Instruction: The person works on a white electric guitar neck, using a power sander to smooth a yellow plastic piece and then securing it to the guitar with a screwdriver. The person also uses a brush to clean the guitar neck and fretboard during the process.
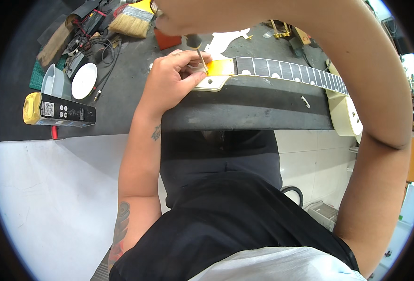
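A cream-edged guitar headstock (215, 86) with a glossy yellow-orange patch lies on the dark bench, its neck (282, 71) with a dark fretboard running right. My left hand (170, 77) is closed over the headstock, thumb and forefinger on either side of a screwdriver's lower end. The screwdriver (201, 57) leans slightly, its metal shaft coming down between those fingers and its dark handle above. My right hand (181, 18) is at the upper edge, curled above the handle. Its grip is partly cut off by the frame. The very tip is hard to make out.
A wide paintbrush (133, 21), cables (107, 49), a white round lid (84, 81), a clear tub (55, 80) and a yellow-and-black box (59, 110) crowd the left. The cream guitar body (343, 114) sits right. Gold hardware (282, 29) lies behind, a small white piece (305, 101) in front.
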Motion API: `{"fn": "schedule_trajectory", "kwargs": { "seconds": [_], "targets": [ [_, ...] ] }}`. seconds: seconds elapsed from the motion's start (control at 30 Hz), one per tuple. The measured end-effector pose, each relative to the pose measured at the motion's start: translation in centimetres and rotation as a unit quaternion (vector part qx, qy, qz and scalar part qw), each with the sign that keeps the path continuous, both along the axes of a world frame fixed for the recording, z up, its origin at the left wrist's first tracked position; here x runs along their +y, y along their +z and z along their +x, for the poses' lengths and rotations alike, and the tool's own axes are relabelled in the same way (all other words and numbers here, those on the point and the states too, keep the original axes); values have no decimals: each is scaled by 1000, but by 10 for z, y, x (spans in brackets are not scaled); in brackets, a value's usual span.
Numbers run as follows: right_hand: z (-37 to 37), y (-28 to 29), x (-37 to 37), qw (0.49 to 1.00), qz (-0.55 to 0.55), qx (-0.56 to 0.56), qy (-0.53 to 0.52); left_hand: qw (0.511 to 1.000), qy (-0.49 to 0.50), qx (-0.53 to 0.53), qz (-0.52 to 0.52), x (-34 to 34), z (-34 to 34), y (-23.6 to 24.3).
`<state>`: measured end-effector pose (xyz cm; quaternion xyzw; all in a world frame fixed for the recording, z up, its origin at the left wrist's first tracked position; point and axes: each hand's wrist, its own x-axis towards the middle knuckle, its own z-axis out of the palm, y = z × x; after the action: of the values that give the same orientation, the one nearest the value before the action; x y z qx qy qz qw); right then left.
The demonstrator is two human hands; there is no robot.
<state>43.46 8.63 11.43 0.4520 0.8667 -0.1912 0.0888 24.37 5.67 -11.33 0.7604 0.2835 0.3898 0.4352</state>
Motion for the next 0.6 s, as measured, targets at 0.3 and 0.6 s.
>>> {"fn": "schedule_trajectory", "kwargs": {
  "seconds": [0.3,0.6],
  "targets": [
    [-3,-15,-1,1000,-11,15,1,1000,4,12,0,0,-2,1],
    [5,-21,-6,999,2,41,-8,1000,-2,12,-11,1,-1,0]
  ]
}}
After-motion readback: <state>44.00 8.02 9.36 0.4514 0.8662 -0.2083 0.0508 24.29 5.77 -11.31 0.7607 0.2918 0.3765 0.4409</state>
